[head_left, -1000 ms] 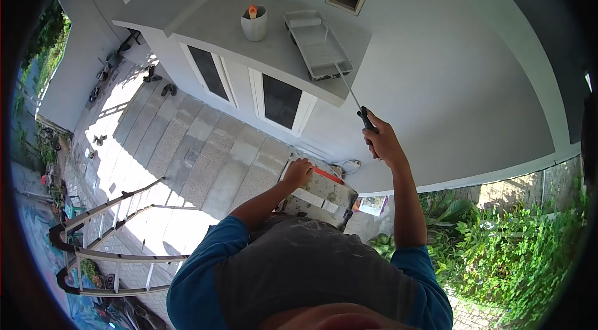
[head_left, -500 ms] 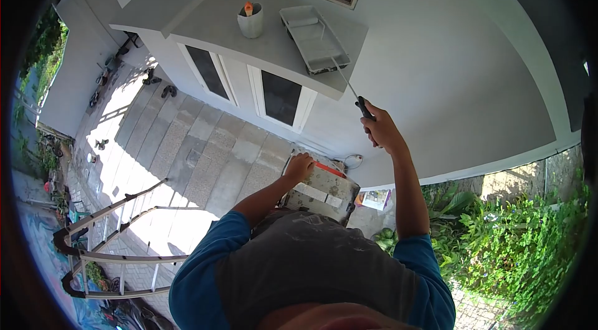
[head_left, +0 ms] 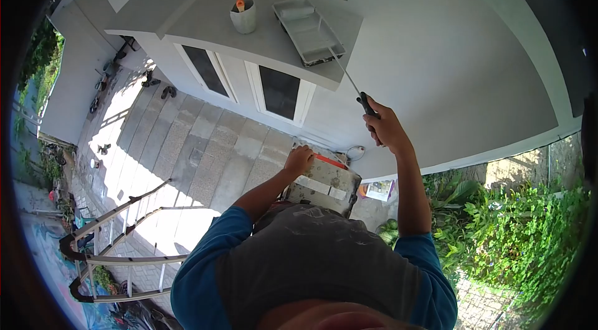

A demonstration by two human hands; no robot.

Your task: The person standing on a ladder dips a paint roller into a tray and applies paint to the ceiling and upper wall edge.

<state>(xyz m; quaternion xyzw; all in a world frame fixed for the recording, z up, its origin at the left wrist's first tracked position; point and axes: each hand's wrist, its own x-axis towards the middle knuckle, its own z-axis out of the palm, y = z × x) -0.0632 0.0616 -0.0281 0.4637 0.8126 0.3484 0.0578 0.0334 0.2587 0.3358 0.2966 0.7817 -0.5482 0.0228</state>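
Observation:
My right hand [head_left: 387,125] is wrapped round the black handle of a paint roller [head_left: 366,105]. Its thin metal rod runs up into a grey paint tray [head_left: 314,54], where the pale roller head lies near the far end. The tray rests on a grey ledge [head_left: 208,21] that juts from the wall. Lower down, my left hand [head_left: 299,160] has its fingers curled over the edge of a paint-spattered platform [head_left: 324,174], at the left end of a red strip [head_left: 331,161]. The fingertips are partly hidden.
A white-grey pot [head_left: 244,20] with an orange-handled tool stands on the ledge left of the tray. Windows [head_left: 278,94] lie below it. A metal ladder [head_left: 124,261] is at lower left, above a paved yard [head_left: 205,143]. Green plants [head_left: 517,230] grow at right.
The view has shifted slightly, so the ledge and tray appear a little higher. The roller head sits slightly farther up the tray. My left hand keeps its hold on the platform.

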